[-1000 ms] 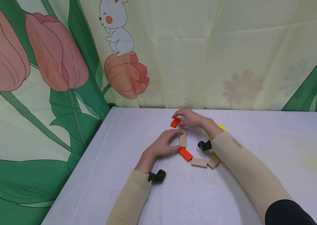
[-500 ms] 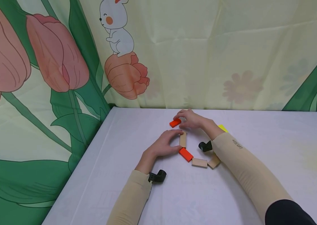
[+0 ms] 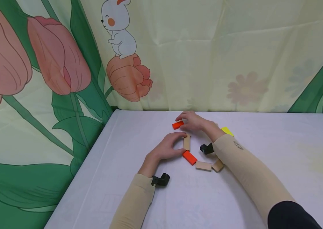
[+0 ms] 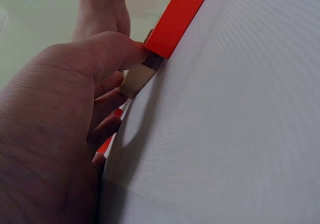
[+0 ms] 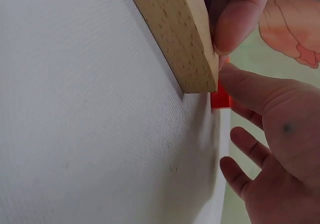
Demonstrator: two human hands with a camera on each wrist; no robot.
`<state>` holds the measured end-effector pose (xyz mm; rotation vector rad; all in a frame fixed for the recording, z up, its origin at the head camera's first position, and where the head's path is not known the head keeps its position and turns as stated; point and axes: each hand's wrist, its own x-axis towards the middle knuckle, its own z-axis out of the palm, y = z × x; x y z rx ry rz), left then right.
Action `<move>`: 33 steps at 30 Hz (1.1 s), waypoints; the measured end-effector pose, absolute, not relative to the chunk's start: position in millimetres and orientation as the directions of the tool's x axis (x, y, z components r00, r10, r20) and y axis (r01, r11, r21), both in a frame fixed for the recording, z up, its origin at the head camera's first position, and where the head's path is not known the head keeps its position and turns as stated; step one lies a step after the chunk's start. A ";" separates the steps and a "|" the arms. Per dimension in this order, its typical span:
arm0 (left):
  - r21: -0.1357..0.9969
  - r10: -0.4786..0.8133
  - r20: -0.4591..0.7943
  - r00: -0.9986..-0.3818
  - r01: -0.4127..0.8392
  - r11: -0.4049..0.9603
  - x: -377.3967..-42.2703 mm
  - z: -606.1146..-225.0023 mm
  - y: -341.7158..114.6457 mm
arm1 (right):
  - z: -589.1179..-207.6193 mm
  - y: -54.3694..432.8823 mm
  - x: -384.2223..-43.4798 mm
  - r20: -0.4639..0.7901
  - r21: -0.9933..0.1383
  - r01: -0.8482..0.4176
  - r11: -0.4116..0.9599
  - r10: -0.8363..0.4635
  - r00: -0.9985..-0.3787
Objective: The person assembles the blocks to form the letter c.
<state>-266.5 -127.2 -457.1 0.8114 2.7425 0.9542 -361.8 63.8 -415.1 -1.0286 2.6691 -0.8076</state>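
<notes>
My left hand (image 3: 165, 148) spans a plain wooden block (image 3: 187, 143), thumb at its near end and a finger at its far end. The thumb also lies against the corner of a red block (image 3: 190, 157), clearer in the left wrist view as a red bar (image 4: 180, 22). Beyond that, my right hand (image 3: 193, 121) pinches another red block (image 3: 178, 125) between thumb and fingers, just above or on the table. In the right wrist view this red block (image 5: 221, 98) is mostly hidden behind the wooden block (image 5: 180, 39) and the thumb.
Two more wooden blocks, one flat (image 3: 203, 166) and one angled (image 3: 217, 165), continue the curved row on the white table (image 3: 264, 152). A yellow block (image 3: 227, 131) lies behind the right forearm, partly covered. A patterned curtain (image 3: 196, 63) hangs at the table's far edge.
The red block in my right hand has turned from a steep slant to lying more crosswise and has shifted slightly left. My left hand stays on the wooden block.
</notes>
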 end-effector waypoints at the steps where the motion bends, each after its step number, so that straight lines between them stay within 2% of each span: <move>1: 0.607 0.528 0.057 -0.847 0.449 0.656 -266.7 -457.5 -127.3 | -415.7 62.8 -362.3 0.038 -0.531 -0.580 0.617 -0.666 -0.745; 13: 0.610 0.524 0.051 -0.850 0.442 0.658 -265.6 -455.0 -127.3 | -419.8 62.8 -366.9 0.047 -0.502 -0.602 0.621 -0.676 -0.736; 20: 0.607 0.529 0.053 -0.847 0.448 0.656 -266.0 -456.2 -127.6 | -417.0 69.4 -364.1 0.025 -0.543 -0.562 0.623 -0.658 -0.753; 33: 0.612 0.531 0.054 -0.846 0.449 0.652 -265.7 -455.9 -128.2 | -411.9 82.4 -363.5 0.064 -0.544 -0.592 0.595 -0.674 -0.736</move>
